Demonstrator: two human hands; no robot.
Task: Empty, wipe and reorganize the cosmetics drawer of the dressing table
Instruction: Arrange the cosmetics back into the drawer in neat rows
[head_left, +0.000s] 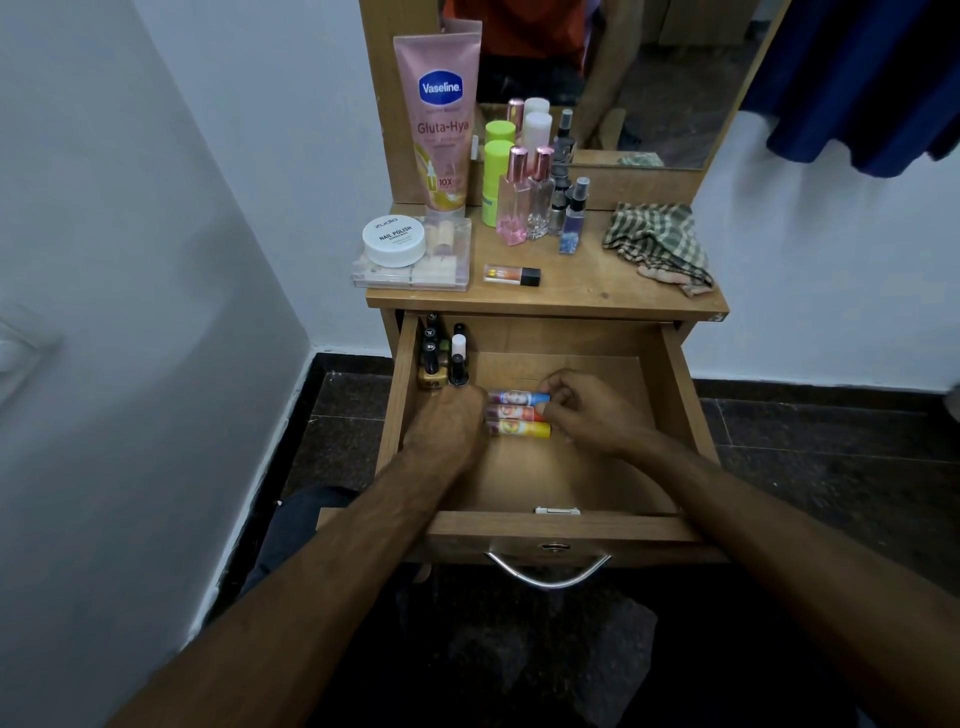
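Note:
The wooden drawer (675, 395) of the dressing table stands pulled out. Three lip balm sticks lie side by side on its floor: a blue-capped one (519, 398), an orange one (517, 413) and a yellow one (522, 429). My left hand (447, 423) covers their left ends, fingers curled down at them. My right hand (587, 410) pinches their right ends with curled fingers. Several nail polish bottles (441, 358) stand in the drawer's far left corner.
On the tabletop (582, 291) stand a pink Vaseline tube (441, 119), a nail polish remover jar (393, 240) on a clear box (447, 260), a green bottle (496, 182), perfume and spray bottles (540, 195), a small orange vial (511, 274) and a checked cloth (657, 244). A mirror (675, 78) rises behind.

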